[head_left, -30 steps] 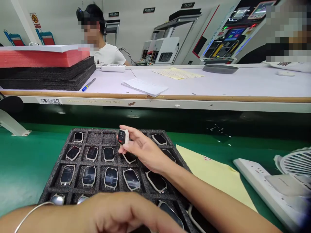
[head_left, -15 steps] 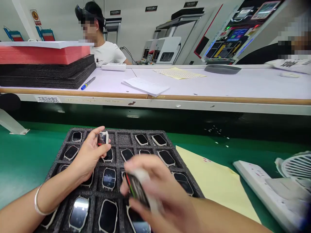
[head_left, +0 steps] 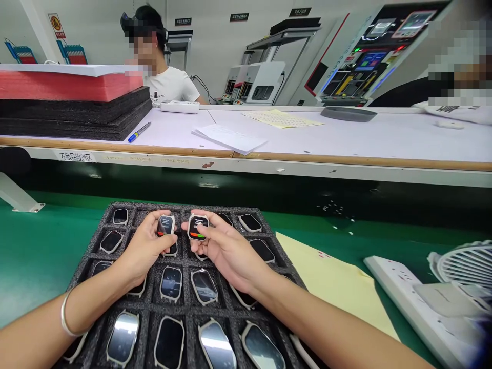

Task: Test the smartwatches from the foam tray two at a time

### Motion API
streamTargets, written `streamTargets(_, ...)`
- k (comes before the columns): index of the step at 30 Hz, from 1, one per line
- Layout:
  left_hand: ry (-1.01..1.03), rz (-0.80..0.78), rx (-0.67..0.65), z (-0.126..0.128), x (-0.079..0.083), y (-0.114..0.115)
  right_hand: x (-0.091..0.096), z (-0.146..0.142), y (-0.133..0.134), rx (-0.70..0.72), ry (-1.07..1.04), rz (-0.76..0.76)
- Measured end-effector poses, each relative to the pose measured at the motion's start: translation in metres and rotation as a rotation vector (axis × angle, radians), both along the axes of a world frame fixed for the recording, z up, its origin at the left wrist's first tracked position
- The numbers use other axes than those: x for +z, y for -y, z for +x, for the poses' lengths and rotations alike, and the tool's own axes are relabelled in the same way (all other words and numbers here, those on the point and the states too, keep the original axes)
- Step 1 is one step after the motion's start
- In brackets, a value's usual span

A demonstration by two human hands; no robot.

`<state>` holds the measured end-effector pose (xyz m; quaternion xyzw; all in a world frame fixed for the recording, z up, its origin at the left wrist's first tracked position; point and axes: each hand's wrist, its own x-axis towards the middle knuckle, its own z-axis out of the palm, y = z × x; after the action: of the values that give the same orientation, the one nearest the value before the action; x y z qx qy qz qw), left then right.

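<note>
Left watch body [head_left: 165,226] pinched between thumb and fingertips of left hand [head_left: 144,251]. Right watch body [head_left: 198,227] held the same way by right hand [head_left: 226,251]. Both screens are lit, side by side just above the far rows of the foam tray [head_left: 230,210]. Risk: the grips look edge-only, hard to tell. A slip would drop one onto the seated watch bodies [head_left: 171,282] and scuff the glass.

A single head-worn camera looks forward and down from close behind the left hand [head_left: 144,249] and right hand [head_left: 226,252], which sit low centre; beyond them it faces the white bench [head_left: 346,134].
</note>
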<state>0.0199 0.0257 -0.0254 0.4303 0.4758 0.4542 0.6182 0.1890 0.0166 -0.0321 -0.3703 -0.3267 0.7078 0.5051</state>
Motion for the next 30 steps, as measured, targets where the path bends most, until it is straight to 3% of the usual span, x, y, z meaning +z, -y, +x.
streamTargets(30,0.075,0.094,-0.057,-0.0048,0.0016,-0.0012,-0.0017,0.0048,-0.0078,0.087,0.039,0.139)
